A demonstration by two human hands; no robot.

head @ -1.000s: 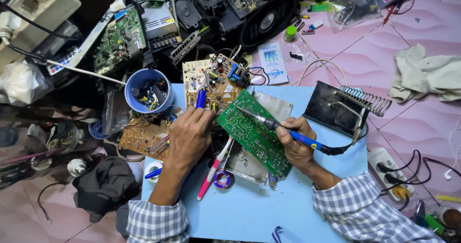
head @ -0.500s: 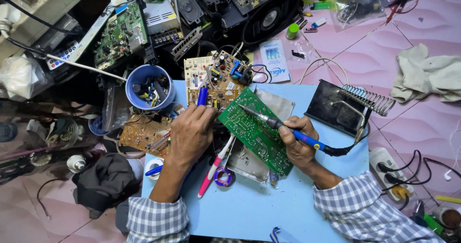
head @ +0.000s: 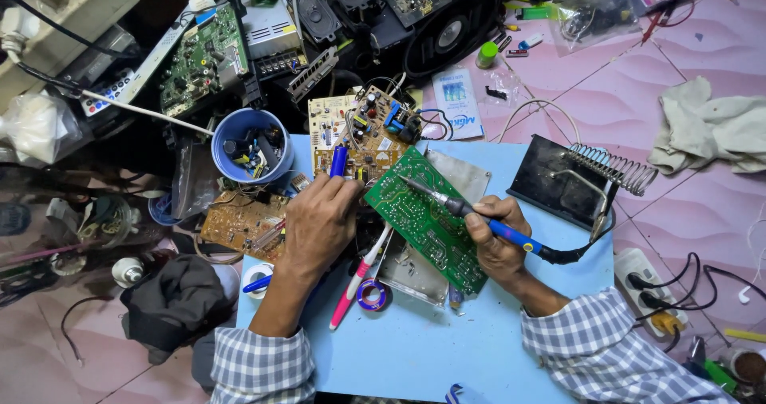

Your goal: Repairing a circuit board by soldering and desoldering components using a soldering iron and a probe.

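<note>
Soldering: right hand (head: 496,240) grips soldering iron (head: 479,216), tip on green board (head: 427,220); left hand (head: 319,220) at nine o'clock probably pinches solder; next, steady feed.

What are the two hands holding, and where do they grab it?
The right hand grips a soldering iron by its blue handle. The left hand steadies the green circuit board at its left edge.

The person is wearing a blue-and-white checked shirt, its sleeves rolled up on both forearms, leaving both hands bare, without gloves.
</note>
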